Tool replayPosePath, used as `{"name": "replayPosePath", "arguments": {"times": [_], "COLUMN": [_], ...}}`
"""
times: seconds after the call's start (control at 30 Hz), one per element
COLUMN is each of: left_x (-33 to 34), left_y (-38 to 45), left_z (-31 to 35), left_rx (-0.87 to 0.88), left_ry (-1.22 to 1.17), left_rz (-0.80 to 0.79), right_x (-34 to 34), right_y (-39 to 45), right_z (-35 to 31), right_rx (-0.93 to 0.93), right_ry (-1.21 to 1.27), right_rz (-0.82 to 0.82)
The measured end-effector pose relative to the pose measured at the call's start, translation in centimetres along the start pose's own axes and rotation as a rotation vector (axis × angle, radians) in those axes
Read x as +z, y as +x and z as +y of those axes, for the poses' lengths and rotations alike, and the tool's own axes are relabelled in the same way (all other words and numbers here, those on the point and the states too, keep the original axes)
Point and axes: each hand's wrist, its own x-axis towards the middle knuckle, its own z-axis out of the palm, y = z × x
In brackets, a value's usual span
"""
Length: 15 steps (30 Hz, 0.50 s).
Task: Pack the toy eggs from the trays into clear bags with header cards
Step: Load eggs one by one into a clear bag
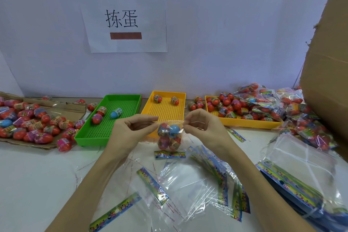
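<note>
The left hand (pixel 130 128) pinches the upper left edge of a clear bag (pixel 169 135) between thumb and forefinger, the other fingers curled loosely beneath. The right hand (pixel 203 126) pinches the opposite upper edge the same way. The bag hangs between them above the white table (pixel 37 184), its long axis vertical, mouth up and its printed header card (pixel 170 155) at the bottom, near the tabletop. Inside sit several red toy eggs and one blue egg (pixel 174 129) near the top.

Behind the hands, a green tray (pixel 113 118) holds two red eggs and a blue one lying on its side. A yellow tray (pixel 165 107) directly behind the bag holds two red eggs at its far end. A second yellow tray (pixel 243 121) to the right is crowded with red eggs. Filled bags (pixel 301 115) pile up at far right beside a cardboard box (pixel 327 62). Loose eggs lie on flattened cardboard (pixel 28 118) at left. Empty bags with header cards (pixel 207 181) are strewn across the near table.
</note>
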Motion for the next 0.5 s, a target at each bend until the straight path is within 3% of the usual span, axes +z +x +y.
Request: {"name": "replayPosePath", "arguments": {"times": [0.27,0.5], "left_x": [0.5,1.3], "left_y": [-0.1,-0.5], "left_z": [-0.2,0.3], "left_rx": [-0.072,-0.044], "left_ry": [0.028,0.153], "left_rz": [0.03,-0.146], "right_x": [0.0,0.8], "right_y": [-0.2,-0.5], "right_z": [-0.3,-1.4], "right_rx": [0.026,-0.044], "right_ry": [0.038,0.122], "right_rz": [0.007,-0.098]}}
